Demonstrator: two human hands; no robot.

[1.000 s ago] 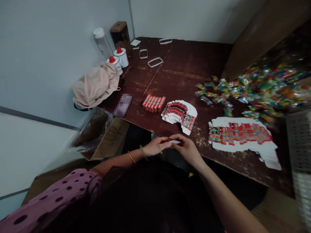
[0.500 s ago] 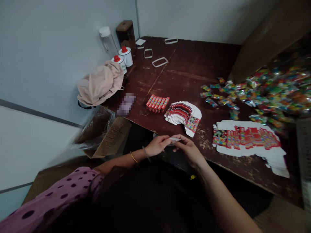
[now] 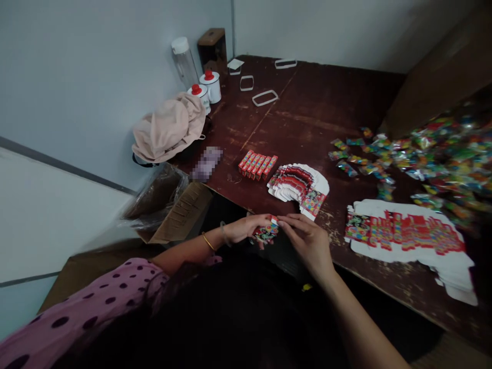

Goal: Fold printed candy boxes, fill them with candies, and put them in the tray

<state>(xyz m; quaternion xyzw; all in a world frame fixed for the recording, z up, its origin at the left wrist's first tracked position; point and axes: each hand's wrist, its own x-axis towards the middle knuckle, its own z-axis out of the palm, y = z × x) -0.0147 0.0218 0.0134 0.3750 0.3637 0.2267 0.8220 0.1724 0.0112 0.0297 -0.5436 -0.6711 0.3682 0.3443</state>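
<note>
Small red box (image 3: 266,234): in the left hand, just off the near edge of the surface (image 3: 315,118).
Left hand (image 3: 246,228): holding the small red box, with a bright printed side facing up.
Right hand (image 3: 312,246): thumb and fingers close together at the box's end; I cannot tell if they pinch it.
Curved fan of flat boxes (image 3: 295,180): lying by the near edge, just past the hands.
Row of red boxes (image 3: 258,165): side by side, to the left of the fan.
Long pile of flat boxes (image 3: 408,231): spread out along the near edge, to the right of the fan.
Shiny wrapped sweets (image 3: 426,159): a big heap on the right side of the surface, behind the long pile.
Purple thing (image 3: 206,165): near the near left corner, too blurry to name.
Pale cloth bundle (image 3: 171,128): on the left edge.
White mugs (image 3: 211,91): two with red lids, behind the bundle.
</note>
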